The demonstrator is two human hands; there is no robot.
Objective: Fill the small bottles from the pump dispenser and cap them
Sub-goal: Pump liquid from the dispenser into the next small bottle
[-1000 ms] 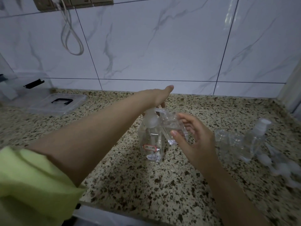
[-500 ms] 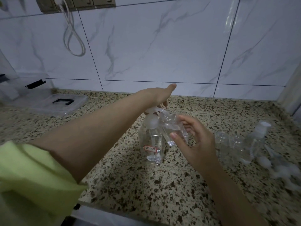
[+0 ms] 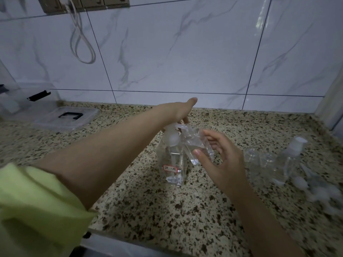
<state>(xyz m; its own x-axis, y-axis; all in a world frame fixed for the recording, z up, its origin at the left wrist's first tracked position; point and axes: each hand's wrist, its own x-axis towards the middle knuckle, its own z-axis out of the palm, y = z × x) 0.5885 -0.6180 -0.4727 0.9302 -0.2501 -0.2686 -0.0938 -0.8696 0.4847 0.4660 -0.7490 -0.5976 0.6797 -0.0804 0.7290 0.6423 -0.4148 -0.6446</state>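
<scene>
Little has shifted: left hand (image 3: 178, 110) still presses flat on the pump dispenser (image 3: 171, 154); right hand (image 3: 220, 160) still holds a small bottle (image 3: 199, 145) at its spout above the worktop (image 3: 148, 210).

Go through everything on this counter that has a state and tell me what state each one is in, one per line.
Pump dispenser: upright, partly filled with clear liquid.
Left hand: pressing on the pump head.
Right hand: gripping a small bottle.
Small bottle: tilted at the spout, uncapped, some liquid inside.
Two open bottles: upright, no caps.
Spray bottle: capped, upright.
Loose caps: lying on the counter.
Storage box lid: off, lying flat.
</scene>
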